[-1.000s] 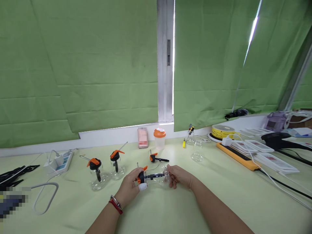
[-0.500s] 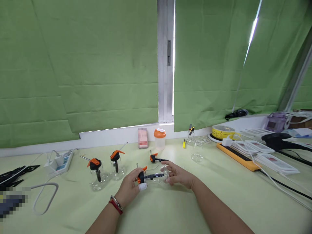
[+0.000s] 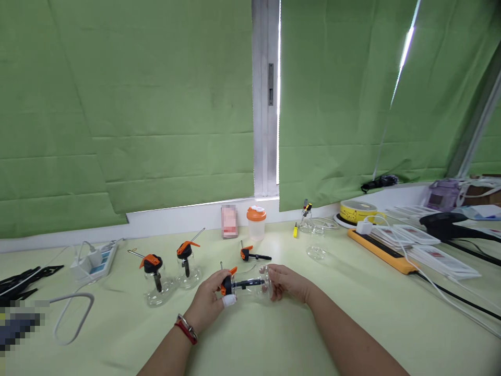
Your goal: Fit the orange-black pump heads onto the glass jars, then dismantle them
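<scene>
My left hand (image 3: 209,297), with white wrapping on its thumb, is closed around the black-and-orange lid (image 3: 226,285) of a clear glass bottle (image 3: 256,290). The bottle lies sideways, lid to the left, and a black tube shows through its glass. At the base end, my right hand (image 3: 289,283) grips the bottle with bent fingers. Just beyond lies a loose black-and-orange lid (image 3: 245,254) with a black stem. To the left stand two similar glass bottles, one nearer (image 3: 158,298) and one farther (image 3: 190,279), with orange-and-black tops and thin metal spouts.
An orange-lidded cup (image 3: 257,230) and a pink box (image 3: 229,222) stand by the wall. Clear glassware (image 3: 316,253) and a small yellow tool (image 3: 295,230) sit right of them. An orange power strip (image 3: 381,252) with cables is at right, a white one (image 3: 102,263) at left.
The fingers of my right hand have shifted and curled at the bottle's base, uncovering more of the loose lid's stem. My left hand keeps its hold, nearly still.
</scene>
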Demonstrator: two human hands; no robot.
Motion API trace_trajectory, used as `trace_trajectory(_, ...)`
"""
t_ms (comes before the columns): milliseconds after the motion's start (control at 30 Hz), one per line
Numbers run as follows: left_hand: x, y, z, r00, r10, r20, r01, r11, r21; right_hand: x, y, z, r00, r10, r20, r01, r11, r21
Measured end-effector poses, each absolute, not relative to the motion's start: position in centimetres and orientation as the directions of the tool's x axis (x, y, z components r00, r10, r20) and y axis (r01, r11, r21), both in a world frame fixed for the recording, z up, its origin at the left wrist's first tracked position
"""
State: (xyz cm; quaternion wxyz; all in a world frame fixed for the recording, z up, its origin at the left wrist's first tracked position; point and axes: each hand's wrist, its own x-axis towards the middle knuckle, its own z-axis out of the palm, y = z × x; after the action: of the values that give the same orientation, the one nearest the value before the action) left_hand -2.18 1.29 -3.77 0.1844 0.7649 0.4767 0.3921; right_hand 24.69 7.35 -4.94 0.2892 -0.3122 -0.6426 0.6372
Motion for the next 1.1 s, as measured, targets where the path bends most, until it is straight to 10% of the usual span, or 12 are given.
trace_trajectory(1100,-2.1,1.3,-3.5,0.237,0.880,0.411,0.578,-0.468,0.668,25.5,6.8,-3.6,-0.677,0.734,0.056,-0.049,0.031,-0.998)
